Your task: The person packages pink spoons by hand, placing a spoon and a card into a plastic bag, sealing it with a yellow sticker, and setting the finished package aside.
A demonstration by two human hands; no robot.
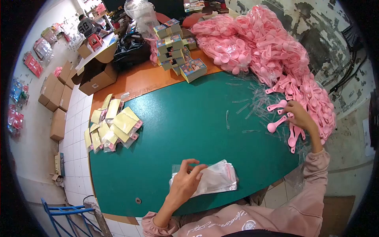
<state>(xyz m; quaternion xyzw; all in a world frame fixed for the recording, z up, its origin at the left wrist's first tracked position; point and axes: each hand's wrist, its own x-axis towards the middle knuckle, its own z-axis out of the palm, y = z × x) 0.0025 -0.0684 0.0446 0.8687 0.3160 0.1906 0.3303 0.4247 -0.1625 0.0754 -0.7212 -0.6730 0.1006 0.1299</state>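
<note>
A worker's two bare hands at a green-topped table, seen from the near edge; a small round fitting lies in the top toward the near left corner; the left hand reaches in over the middle of the near edge, its fingers bent above a stack of clear bags; whether its grip is apart or clamped on a bag cannot be told; the right hand is near the right edge, fingers curled down among loose pink spoons; whether its grip is clamped on one cannot be told; clear narrow strips lie scattered beside these spoons, a few of them toward the middle of the table; near the left edge is a pile of packets with pale yellow cards, pink pieces showing at their ends; a large heap of bagged pink spoons runs from the right edge to the far right corner; beyond the green top, on an orange surface, stand stacks of printed boxes; a black bag lies left of these, with an open carton nearer the left edge; in the far background a person sits on a red stool.
</note>
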